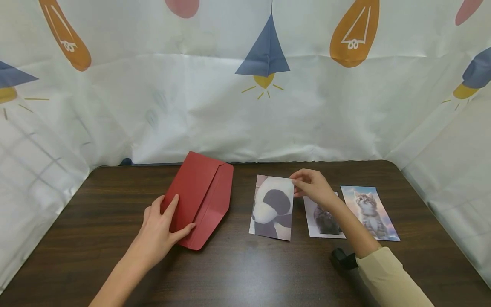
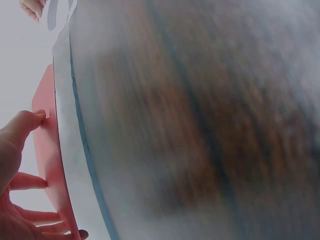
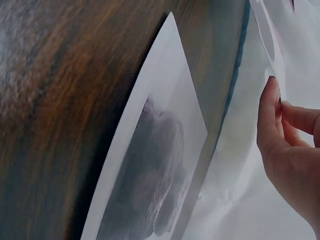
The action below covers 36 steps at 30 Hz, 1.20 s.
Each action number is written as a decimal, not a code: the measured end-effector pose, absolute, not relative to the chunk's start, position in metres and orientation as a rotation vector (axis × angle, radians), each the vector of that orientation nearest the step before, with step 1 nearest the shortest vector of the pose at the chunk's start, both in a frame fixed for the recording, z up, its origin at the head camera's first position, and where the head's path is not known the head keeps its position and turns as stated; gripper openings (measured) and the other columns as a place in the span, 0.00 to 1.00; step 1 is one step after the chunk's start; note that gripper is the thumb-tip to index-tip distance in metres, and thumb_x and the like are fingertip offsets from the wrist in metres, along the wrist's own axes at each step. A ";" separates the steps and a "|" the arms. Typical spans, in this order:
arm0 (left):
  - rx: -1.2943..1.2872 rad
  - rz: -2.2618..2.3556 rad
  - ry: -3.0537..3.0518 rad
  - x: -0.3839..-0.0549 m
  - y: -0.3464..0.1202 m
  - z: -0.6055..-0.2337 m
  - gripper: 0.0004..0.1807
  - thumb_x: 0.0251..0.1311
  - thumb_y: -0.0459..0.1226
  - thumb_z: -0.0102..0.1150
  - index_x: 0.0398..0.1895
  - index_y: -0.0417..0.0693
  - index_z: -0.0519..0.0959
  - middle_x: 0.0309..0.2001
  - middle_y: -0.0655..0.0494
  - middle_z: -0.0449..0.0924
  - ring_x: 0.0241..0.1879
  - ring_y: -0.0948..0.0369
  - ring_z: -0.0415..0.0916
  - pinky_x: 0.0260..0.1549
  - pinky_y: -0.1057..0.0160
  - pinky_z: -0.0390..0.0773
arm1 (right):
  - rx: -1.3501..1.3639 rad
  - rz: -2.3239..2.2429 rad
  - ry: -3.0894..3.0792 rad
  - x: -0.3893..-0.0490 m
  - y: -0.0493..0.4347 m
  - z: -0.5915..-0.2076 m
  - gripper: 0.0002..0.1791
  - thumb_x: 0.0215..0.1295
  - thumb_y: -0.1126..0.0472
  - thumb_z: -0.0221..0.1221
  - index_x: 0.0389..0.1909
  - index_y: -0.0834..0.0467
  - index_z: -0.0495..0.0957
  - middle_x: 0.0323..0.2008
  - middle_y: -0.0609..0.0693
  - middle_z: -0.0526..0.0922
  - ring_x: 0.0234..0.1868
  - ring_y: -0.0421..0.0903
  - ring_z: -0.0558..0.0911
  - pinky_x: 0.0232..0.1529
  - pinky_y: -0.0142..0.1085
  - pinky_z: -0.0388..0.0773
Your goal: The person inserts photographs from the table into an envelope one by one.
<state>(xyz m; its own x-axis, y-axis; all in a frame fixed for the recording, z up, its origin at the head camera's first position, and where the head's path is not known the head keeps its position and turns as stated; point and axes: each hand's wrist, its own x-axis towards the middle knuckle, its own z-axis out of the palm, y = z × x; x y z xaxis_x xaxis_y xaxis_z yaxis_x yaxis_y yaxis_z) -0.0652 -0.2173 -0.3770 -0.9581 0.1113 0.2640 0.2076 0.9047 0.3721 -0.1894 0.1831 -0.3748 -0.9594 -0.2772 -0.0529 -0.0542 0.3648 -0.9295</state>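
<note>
A red envelope (image 1: 193, 183) lies slanted at the left, its flap side facing right. My left hand (image 1: 163, 228) holds it: thumb near the flap's opening, index finger on the face, and other fingers round the left edge, as the envelope (image 2: 50, 150) also shows in the left wrist view. At the middle, my right hand (image 1: 312, 185) pinches the top right corner of a photo card of a black-and-white plush toy (image 1: 268, 209). Under my right forearm lies a card with a dark furry animal (image 1: 324, 219), partly covered. A kitten card (image 1: 368, 213) lies to its right.
The cards and envelope are on a dark wooden table (image 1: 245, 273). Behind it hangs a white curtain (image 1: 215, 115) printed with lamps and bulbs, which also closes the sides. A black strap (image 1: 345, 259) sits at the right sleeve's cuff.
</note>
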 end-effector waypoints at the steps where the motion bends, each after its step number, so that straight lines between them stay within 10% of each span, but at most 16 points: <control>1: -0.237 -0.591 -2.831 -0.065 -0.217 -0.377 0.44 0.60 0.43 0.77 0.72 0.26 0.68 0.66 0.20 0.61 0.58 0.25 0.64 0.48 0.30 0.79 | -0.299 -1.640 2.423 -0.189 0.183 -0.375 0.13 0.79 0.71 0.55 0.56 0.77 0.77 0.33 0.57 0.82 0.32 0.42 0.83 0.42 0.41 0.89; 36: -0.222 -0.609 -2.842 -0.072 -0.196 -0.373 0.45 0.61 0.43 0.77 0.73 0.25 0.67 0.68 0.21 0.59 0.61 0.26 0.62 0.48 0.32 0.81 | -0.308 -1.759 2.320 -0.179 0.184 -0.359 0.15 0.80 0.69 0.54 0.59 0.76 0.74 0.39 0.55 0.82 0.37 0.43 0.84 0.44 0.36 0.88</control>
<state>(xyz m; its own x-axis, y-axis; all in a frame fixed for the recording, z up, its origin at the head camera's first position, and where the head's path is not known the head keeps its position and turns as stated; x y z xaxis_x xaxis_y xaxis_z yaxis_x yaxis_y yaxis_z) -0.0718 -0.1957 -0.3726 -0.9629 0.0995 0.2507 0.1935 0.9023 0.3852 -0.1794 0.1838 -0.3590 -0.9554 -0.2920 -0.0433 -0.0372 0.2647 -0.9636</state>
